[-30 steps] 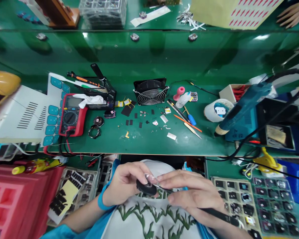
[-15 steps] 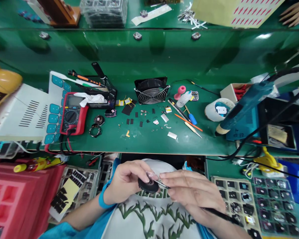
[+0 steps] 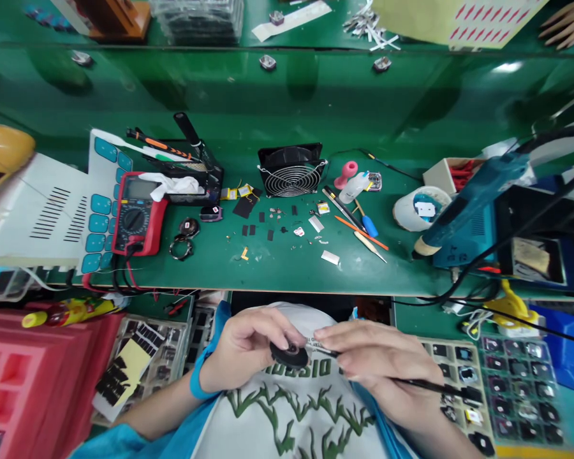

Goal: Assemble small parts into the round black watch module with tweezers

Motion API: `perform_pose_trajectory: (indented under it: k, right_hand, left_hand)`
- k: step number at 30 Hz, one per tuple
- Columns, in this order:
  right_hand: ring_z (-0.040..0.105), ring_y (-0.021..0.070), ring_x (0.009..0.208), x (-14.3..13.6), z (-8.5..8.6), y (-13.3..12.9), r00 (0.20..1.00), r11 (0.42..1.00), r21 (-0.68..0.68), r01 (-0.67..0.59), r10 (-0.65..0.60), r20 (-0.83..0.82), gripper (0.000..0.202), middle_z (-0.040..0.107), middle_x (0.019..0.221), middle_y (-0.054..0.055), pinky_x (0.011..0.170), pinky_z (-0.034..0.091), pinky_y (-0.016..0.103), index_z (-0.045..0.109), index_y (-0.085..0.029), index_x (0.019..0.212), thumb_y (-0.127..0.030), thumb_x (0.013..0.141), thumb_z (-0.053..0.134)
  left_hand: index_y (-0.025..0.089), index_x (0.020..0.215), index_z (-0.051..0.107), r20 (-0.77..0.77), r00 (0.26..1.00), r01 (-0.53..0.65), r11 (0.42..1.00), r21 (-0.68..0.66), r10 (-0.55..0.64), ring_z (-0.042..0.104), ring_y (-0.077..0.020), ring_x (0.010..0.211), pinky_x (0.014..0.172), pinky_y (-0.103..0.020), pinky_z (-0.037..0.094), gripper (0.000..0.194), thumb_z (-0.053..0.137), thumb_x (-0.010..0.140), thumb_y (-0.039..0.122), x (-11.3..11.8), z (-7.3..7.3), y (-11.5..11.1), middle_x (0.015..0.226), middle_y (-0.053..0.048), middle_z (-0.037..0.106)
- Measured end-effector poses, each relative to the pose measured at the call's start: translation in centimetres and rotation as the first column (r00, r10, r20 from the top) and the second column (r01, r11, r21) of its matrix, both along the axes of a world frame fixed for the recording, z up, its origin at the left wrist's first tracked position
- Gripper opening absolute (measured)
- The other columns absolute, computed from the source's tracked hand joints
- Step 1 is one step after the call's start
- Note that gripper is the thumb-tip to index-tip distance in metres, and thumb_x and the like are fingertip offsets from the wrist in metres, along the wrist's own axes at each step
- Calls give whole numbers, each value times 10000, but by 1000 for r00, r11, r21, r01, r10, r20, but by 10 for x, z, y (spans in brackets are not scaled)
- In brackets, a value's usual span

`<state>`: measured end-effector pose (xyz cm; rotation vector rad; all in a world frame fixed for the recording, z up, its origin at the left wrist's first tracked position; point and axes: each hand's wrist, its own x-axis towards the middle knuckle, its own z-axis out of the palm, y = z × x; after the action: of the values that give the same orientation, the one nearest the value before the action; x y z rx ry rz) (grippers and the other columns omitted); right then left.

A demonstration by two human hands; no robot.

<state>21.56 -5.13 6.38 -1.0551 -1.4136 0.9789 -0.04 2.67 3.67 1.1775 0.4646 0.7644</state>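
In front of my chest, my left hand (image 3: pixel 249 349) pinches a round black disc-shaped part (image 3: pixel 291 355) between thumb and fingers. The disc has a small raised centre and is tilted toward me. My right hand (image 3: pixel 387 366) is closed around a slim black tool (image 3: pixel 418 384) with a thin metal tip. That tip points left, close to the disc's right edge; I cannot tell whether it touches. The tool's kind is unclear, as my fingers cover its middle.
On the green bench (image 3: pixel 277 271) lie small loose parts, an orange stick (image 3: pixel 361 231) and a blue-handled tool (image 3: pixel 369 225). A fan (image 3: pixel 291 172) stands behind them, a red multimeter (image 3: pixel 136 217) to the left, a white tub (image 3: pixel 404 207) to the right. Parts trays (image 3: pixel 521 389) flank me.
My right hand and its tool have drawn slightly right, away from the disc. A clear film seen at the disc's upper edge no longer shows plainly there. The disc has shifted slightly right.
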Motion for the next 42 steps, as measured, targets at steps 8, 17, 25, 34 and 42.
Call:
perform_pose_trajectory:
  k: [8,17,25,34,42]
  right_hand:
    - [729,216,1026,2,9,7,987,992,16,-124,121,101,331,758,1042,39,855,645,327,664,-243,1096,-96,800,676]
    - [738,201,1004,-1,11,11,984,991,42,-129,123,130,285,766,1009,54,843,652,300,674,-212,1067,-102,804,676]
    - [759,200,948,-6,3,4,993,996,84,-20,10,116,269,781,988,33,812,666,287,702,-218,1021,-90,784,691]
    - [743,233,998,-7,-9,-5,995,998,27,53,-55,89,310,773,1016,-3,822,670,353,696,-249,1026,-61,780,675]
    - [763,252,924,-12,-9,-3,988,988,-19,152,-151,27,221,781,984,23,782,675,391,713,-228,985,-107,807,663]
  left_hand:
    - [185,889,626,-8,1000,17,997,71,-17,703,-164,809,647,-275,594,104,655,814,118,-3,1,1,938,-62,697]
    - [200,917,629,32,999,39,999,-3,-39,709,-190,824,656,-332,610,205,661,790,43,-3,-1,0,955,-60,689]
    - [182,902,631,9,1000,-3,999,33,3,710,-187,811,645,-297,605,126,673,802,119,1,0,-1,927,-72,700]
    - [222,936,605,-7,999,-36,995,93,37,714,-198,838,696,-342,601,195,665,805,92,0,-5,-3,942,-55,705]
    - [213,947,597,-37,999,-19,991,134,25,708,-195,861,697,-344,613,254,619,803,5,0,-6,1,963,-49,695]
